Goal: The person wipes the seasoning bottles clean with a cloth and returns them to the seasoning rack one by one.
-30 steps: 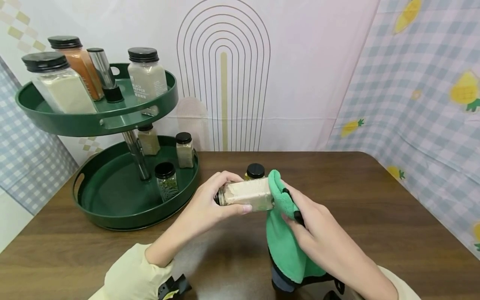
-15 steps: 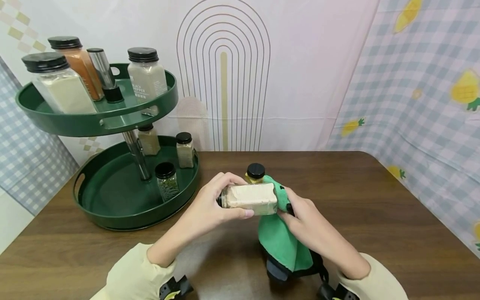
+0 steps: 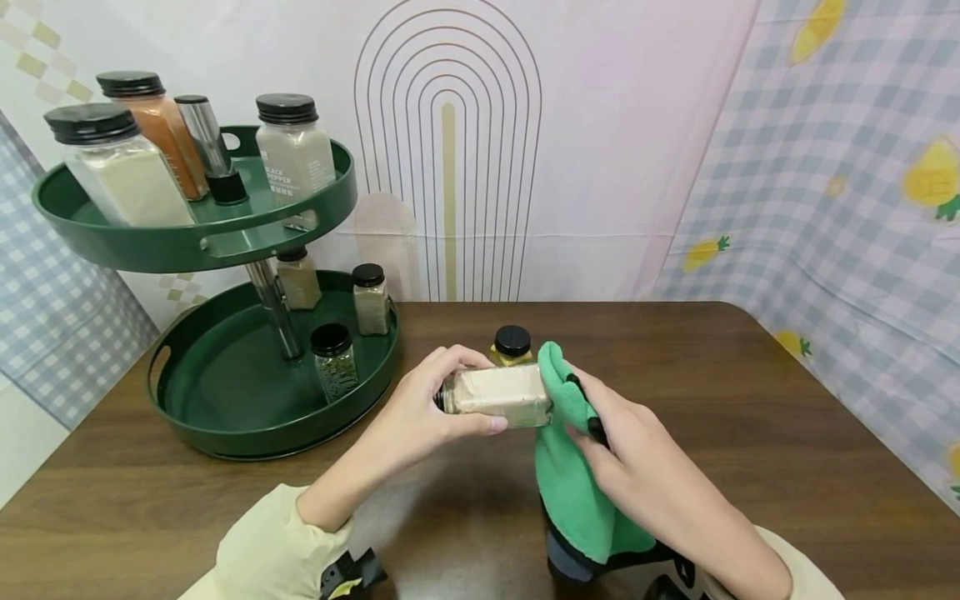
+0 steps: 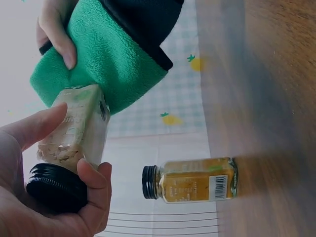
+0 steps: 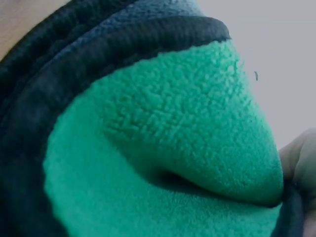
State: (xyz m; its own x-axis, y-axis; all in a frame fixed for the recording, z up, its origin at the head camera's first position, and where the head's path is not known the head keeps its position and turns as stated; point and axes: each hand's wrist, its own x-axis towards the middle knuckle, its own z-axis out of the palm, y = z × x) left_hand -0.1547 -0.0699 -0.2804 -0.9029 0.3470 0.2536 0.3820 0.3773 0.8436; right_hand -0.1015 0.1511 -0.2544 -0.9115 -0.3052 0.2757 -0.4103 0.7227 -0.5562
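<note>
My left hand (image 3: 431, 404) grips a square glass spice jar (image 3: 498, 395) near its black lid, fingers over the top and thumb along the front. Pale powder fills the jar, which lies sideways above the table with its base toward the right. In my right hand (image 3: 626, 442) is a green cloth (image 3: 573, 483) with black edging, pinched between thumb and fingers. A fold of it lies against the jar's base, and the rest hangs down. The left wrist view shows the cloth (image 4: 108, 59) over the base and the jar's black lid (image 4: 57, 187) in my palm.
Behind my hands a yellow spice jar (image 3: 512, 343) stands on the wooden table (image 3: 750, 400). To the left, a green two-tier rack (image 3: 262, 437) bears several large jars above and small ones below, including a dried-herb jar (image 3: 334, 367). A patterned backdrop (image 3: 600, 150) rises behind.
The right hand and cloth moved left and inward at the jar's base, then back out to the right. The held jar shifted slightly right and lower; the rack stayed put.
</note>
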